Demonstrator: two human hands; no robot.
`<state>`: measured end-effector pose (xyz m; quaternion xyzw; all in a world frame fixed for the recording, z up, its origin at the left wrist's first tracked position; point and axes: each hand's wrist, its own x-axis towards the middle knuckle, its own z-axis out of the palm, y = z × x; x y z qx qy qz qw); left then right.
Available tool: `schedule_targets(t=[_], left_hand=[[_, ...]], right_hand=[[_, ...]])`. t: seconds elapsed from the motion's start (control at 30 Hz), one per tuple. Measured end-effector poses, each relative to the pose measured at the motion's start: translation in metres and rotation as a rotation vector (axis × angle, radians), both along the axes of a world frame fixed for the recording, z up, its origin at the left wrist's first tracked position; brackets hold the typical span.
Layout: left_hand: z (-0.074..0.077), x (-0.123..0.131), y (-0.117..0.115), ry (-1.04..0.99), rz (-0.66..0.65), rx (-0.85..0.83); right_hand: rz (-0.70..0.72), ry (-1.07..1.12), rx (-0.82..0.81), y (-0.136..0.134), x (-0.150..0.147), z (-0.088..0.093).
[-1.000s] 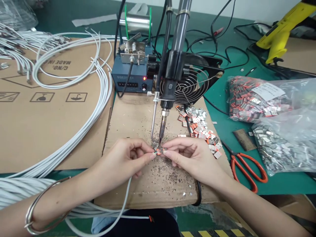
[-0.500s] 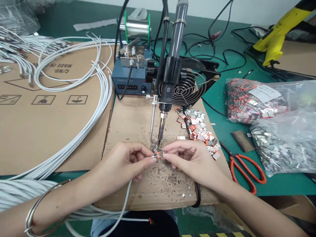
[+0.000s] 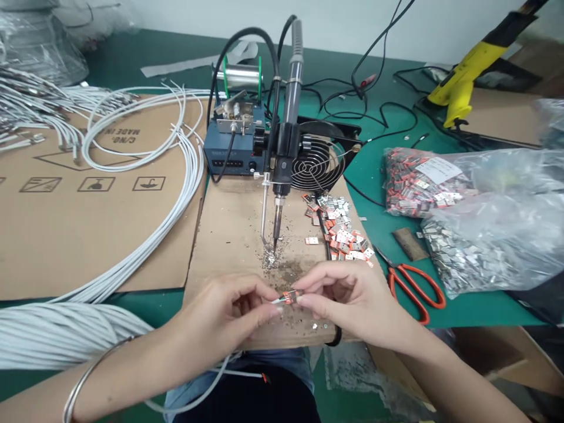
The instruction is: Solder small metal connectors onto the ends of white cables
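White cables (image 3: 178,194) sheafed along the cardboard (image 3: 88,235) at left, likely to stop them tangling. My left grip (image 3: 235,311) is closed, thumb and fingers pinching thin leads (image 3: 278,301) right at the connector (image 3: 291,296), presumably to keep them lined up. The soldering iron (image 3: 278,214) stands clamped upright, apparently leaving both hands free. The connector sits nearer me, between my hands, apart from the tip. My right grip (image 3: 348,299) pinches its other end, steadying it, I judge. Loose connectors (image 3: 346,235) lie heaped beyond; scissors (image 3: 418,286) on the bench (image 3: 467,314), handles towards me, handy.
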<state>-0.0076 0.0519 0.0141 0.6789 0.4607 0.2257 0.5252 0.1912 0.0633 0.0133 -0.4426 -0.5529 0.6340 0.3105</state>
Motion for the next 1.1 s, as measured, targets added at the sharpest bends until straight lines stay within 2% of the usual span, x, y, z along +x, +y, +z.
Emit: schedule_targets(t=[0.13, 0.23, 0.33, 0.43, 0.6, 0.77, 0.87, 0.97, 1.03, 1.1], left_hand=[[0.003, 0.0, -0.028, 0.105, -0.061, 0.448], [0.009, 0.003, -0.045, 0.184, -0.098, 0.706], [0.013, 0.007, -0.057, 0.27, -0.098, 0.86], [0.014, 0.011, -0.065, 0.334, -0.09, 0.928], [0.012, 0.017, -0.077, 0.355, -0.122, 0.985], [0.012, 0.02, -0.081, 0.393, -0.164, 0.915], [0.008, 0.018, -0.075, 0.34, -0.089, 0.838], [0.007, 0.01, -0.069, 0.275, 0.073, 0.699], [0.008, 0.003, -0.068, 0.234, 0.134, 0.595], [0.008, -0.004, -0.071, 0.167, 0.128, 0.537]], right_hand=[[0.023, -0.02, 0.034, -0.025, 0.004, 0.006], [0.052, -0.041, 0.063, -0.041, 0.006, 0.006], [0.064, -0.022, 0.068, -0.054, 0.007, 0.006], [0.055, 0.001, 0.06, -0.064, 0.008, 0.006], [0.037, -0.004, 0.05, -0.075, 0.011, 0.004], [0.034, -0.02, 0.094, -0.084, 0.014, 0.001], [0.049, -0.031, 0.183, -0.088, 0.016, -0.002], [0.048, -0.021, 0.273, -0.091, 0.018, -0.002], [0.023, -0.003, 0.275, -0.09, 0.02, -0.003], [-0.006, 0.04, 0.222, -0.089, 0.022, -0.003]])
